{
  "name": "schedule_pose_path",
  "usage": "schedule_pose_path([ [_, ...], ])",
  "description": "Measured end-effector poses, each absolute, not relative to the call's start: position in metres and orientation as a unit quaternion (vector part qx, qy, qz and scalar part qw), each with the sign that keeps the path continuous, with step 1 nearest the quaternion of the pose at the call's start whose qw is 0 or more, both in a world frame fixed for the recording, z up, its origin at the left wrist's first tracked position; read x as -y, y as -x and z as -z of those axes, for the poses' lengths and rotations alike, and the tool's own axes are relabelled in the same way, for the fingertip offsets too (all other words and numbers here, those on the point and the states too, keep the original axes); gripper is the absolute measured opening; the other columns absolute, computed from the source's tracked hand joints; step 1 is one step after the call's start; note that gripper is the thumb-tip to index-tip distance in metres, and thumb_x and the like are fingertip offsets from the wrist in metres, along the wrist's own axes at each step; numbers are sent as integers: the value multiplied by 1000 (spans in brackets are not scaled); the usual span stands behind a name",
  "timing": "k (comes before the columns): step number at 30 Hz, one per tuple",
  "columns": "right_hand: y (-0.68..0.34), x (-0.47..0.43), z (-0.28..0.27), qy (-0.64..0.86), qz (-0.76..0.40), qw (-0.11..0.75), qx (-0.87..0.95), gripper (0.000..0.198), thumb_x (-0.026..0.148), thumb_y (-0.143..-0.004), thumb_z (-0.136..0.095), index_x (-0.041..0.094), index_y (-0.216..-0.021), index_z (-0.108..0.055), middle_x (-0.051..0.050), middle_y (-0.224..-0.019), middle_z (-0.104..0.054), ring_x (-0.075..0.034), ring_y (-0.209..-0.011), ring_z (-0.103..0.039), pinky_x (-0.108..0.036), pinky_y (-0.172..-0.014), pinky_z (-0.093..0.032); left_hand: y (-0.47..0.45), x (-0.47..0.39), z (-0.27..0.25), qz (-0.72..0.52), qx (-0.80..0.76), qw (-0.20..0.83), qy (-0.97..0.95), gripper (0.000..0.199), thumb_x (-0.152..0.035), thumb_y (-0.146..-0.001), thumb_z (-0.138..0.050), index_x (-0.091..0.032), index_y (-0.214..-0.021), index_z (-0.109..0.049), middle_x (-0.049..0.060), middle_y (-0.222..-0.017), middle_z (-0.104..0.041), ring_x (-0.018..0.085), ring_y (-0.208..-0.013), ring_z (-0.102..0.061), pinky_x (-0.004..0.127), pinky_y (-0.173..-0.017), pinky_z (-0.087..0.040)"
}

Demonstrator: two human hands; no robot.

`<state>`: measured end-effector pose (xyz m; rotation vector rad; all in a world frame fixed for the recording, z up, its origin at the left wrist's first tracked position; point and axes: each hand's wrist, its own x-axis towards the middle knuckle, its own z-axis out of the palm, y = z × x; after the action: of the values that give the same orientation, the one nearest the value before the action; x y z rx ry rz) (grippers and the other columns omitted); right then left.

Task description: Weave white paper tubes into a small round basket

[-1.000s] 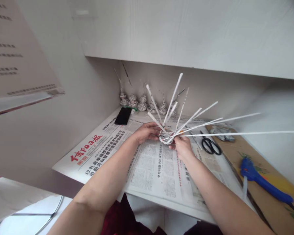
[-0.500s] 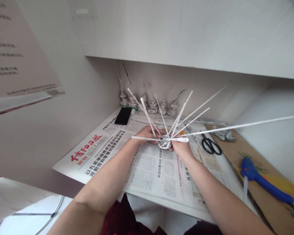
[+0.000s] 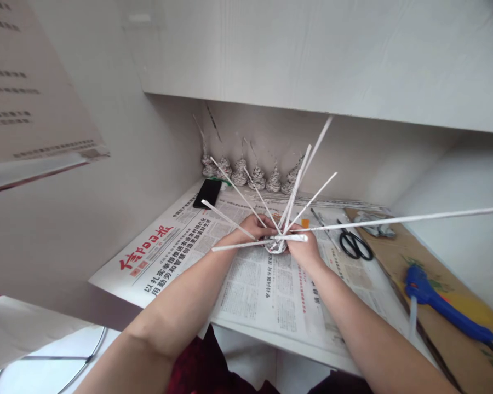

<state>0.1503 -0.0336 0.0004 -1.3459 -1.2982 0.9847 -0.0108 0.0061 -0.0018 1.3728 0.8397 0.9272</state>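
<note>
Between my two hands is a small woven paper piece [image 3: 276,247], round at the bottom, with several white rolled-paper sticks fanning out of its top. My left hand [image 3: 254,230] is closed around its left side. On the right side, my right hand [image 3: 303,243] grips it near the base of a long paper stick [image 3: 394,219] that stretches far to the right. Some fingertips are hidden behind the piece and the sticks. Newspaper [image 3: 246,279] covers the table underneath.
Several woven gourd-shaped pieces [image 3: 256,178] line the back wall. A black phone [image 3: 207,193] lies at back left. To the right are black scissors [image 3: 355,244], crumpled paper [image 3: 372,223] and a blue glue gun [image 3: 447,306] on cardboard [image 3: 394,262]. A white panel [image 3: 312,60] overhangs the table.
The woven piece has turned slightly in my hands, so the sticks fan out at different angles. One stick now points up higher at the right. Both hands stay close around the piece.
</note>
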Motion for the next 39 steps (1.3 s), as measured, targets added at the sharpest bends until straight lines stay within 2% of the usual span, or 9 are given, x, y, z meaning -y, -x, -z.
schedule_pose_path([
  [5,-149,36,-4,535,-439,510,511,31,34,-65,-65,18,-92,-65,-5,-75,-73,-19,-53,-64,-28,-44,-50,9,-7,4,-424,-379,598,-565,27,-24,-57,-80,-10,-74,-64,-1,-56,-63,7,-44,-52,19,-46,-40],
  [11,-148,34,2,503,-462,544,487,28,34,-59,-75,19,-79,-62,0,-63,-68,-17,-50,-61,-27,-46,-49,9,-7,1,-433,-427,543,-579,23,-24,-59,-78,-10,-72,-65,-2,-52,-59,6,-40,-46,19,-41,-37],
  [15,-148,32,6,509,-444,552,489,30,37,-58,-77,18,-77,-63,0,-62,-67,-16,-51,-61,-27,-50,-50,8,-4,-3,-432,-422,531,-594,24,-25,-62,-76,-10,-78,-68,0,-58,-62,6,-43,-48,19,-42,-39],
  [21,-153,29,10,534,-383,531,535,26,36,-61,-73,17,-78,-67,-4,-69,-70,-19,-60,-64,-29,-54,-50,6,0,-4,-412,-406,538,-613,33,-34,-69,-71,-12,-93,-72,0,-61,-65,5,-42,-45,18,-41,-36],
  [24,-154,29,9,541,-376,520,544,22,33,-62,-71,18,-77,-67,-3,-64,-69,-19,-59,-65,-30,-56,-51,3,0,-2,-433,-400,494,-640,31,-35,-68,-71,-12,-88,-73,3,-69,-70,10,-53,-56,20,-51,-42],
  [28,-150,31,9,539,-430,536,487,25,35,-58,-73,19,-75,-65,0,-59,-66,-17,-50,-61,-31,-51,-51,0,-3,2,-461,-406,460,-641,23,-30,-69,-70,-11,-81,-73,6,-79,-73,15,-71,-64,24,-69,-49],
  [33,-146,31,7,536,-461,553,441,24,33,-57,-73,19,-73,-61,2,-59,-64,-15,-48,-59,-28,-46,-50,-1,-7,6,-467,-430,447,-630,18,-29,-71,-67,-12,-78,-70,5,-77,-72,16,-71,-64,25,-69,-49],
  [39,-147,31,-1,561,-481,499,453,25,34,-62,-66,19,-81,-62,-1,-62,-66,-15,-46,-57,-24,-38,-47,-1,-4,3,-479,-408,442,-639,17,-28,-74,-64,-12,-78,-66,5,-77,-69,15,-73,-62,24,-71,-48],
])
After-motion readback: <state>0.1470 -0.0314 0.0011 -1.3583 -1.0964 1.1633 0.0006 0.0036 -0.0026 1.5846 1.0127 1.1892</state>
